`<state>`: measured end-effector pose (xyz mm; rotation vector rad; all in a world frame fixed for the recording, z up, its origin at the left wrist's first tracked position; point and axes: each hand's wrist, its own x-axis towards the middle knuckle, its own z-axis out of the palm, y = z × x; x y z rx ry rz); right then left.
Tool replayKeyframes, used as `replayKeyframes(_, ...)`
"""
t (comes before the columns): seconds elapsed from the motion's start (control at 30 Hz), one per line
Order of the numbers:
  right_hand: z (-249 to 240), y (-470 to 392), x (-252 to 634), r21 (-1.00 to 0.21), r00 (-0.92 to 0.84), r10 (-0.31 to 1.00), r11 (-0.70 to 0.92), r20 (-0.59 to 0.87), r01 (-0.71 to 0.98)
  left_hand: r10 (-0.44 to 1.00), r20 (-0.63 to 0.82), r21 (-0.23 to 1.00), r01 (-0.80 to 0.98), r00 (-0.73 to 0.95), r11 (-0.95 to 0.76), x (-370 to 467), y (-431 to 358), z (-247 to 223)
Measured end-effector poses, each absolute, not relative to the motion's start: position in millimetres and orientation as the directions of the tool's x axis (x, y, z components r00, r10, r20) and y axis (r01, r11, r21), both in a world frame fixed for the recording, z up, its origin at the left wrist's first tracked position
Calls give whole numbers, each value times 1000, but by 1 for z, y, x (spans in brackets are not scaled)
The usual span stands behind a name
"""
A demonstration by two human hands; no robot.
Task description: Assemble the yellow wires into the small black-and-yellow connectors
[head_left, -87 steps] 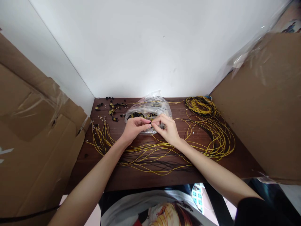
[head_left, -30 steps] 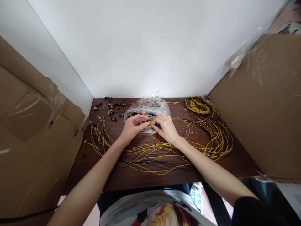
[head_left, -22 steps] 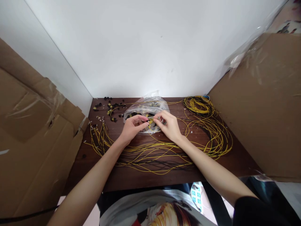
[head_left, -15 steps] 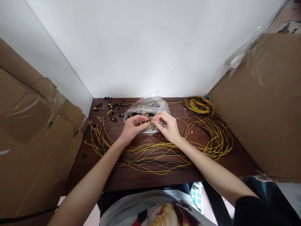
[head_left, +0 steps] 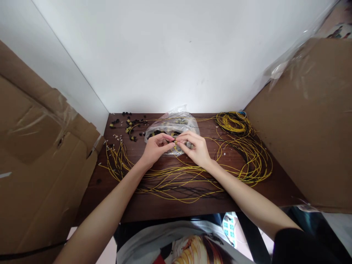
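My left hand (head_left: pixel 157 148) and my right hand (head_left: pixel 194 146) meet fingertip to fingertip above a clear plastic bag (head_left: pixel 150 129). Between them is a small black and yellow piece (head_left: pixel 175 142), mostly covered by the fingers; it looks like a connector, with a yellow wire running down from it. Thumb and forefinger of each hand are pinched on this piece. Black and yellow parts (head_left: pixel 158 132) show inside the bag. Below my hands a long bundle of yellow and black wires (head_left: pixel 189 170) stretches across the brown table.
Loose black and yellow parts (head_left: pixel 128 129) lie at the back left. White-tipped wire ends (head_left: pixel 117 138) fan out on the left. A coil of yellow wire (head_left: pixel 231 123) sits at the back right. Cardboard (head_left: pixel 308 121) walls the right side, more cardboard (head_left: pixel 41 154) the left; a white wall (head_left: pixel 176 55) stands behind.
My right fingertips have shifted slightly left, closer to the left ones, and less of the small piece shows between them. The wires and bag look unchanged.
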<state>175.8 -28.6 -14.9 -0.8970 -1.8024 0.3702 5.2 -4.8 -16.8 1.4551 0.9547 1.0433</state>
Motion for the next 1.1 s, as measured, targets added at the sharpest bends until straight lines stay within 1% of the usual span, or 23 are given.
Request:
replayKeyframes(0.17, -15, -29, 174, -618, -180, 724, 670, 666, 411, 944, 147, 988, 4, 296, -155, 6, -4, -18)
replayKeyframes(0.53, -15, -30, 174, -663, -167, 766, 627, 621, 408, 950, 137, 990, -55, 282, -126, 7, -5, -17)
replayKeyframes(0.9, -15, -31, 173, -634, -191, 737, 662, 649, 400, 953, 146, 989, -54, 265, -136, 7, -5, -19)
replayKeyframes(1.1, -14, -31, 170, -671, -164, 772, 620, 614, 405, 950, 156, 988, -28, 271, -154, 7, -5, -19)
